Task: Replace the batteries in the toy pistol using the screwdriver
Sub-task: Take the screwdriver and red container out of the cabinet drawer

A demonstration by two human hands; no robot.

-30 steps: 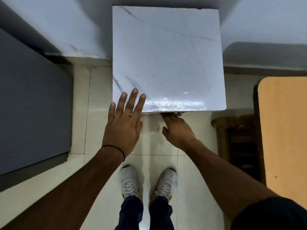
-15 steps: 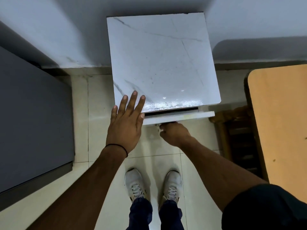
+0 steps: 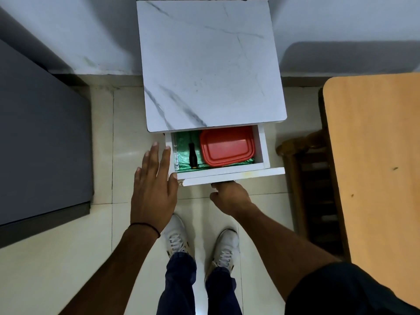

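Head view. We log a white cabinet (image 3: 209,64) with a marble-pattern top, set against the wall. Its drawer (image 3: 229,175) stands open toward us.

Drawer contents: a green liner (image 3: 181,144) on the bottom. The screwdriver (image 3: 192,158) lies on the liner in the left part, black handle, its length running front to back; its near end shows a little yellow. Just right of it sits a red box (image 3: 227,146) with its lid on, filling the middle and right.

Left hand (image 3: 154,185): released, fingers straight and together, palm down, holding nothing. It is just beside the drawer's left wall. We cannot tell whether the fingertips touch the wall.

Right hand (image 3: 229,196): below the drawer front, fingers curled up under its lower edge and grasping it; the fingertips are hidden by the panel.

Surroundings: a grey surface (image 3: 41,133) at left, a wooden table (image 3: 375,155) at right, and white shoes (image 3: 177,237) on the tiled floor (image 3: 102,155).
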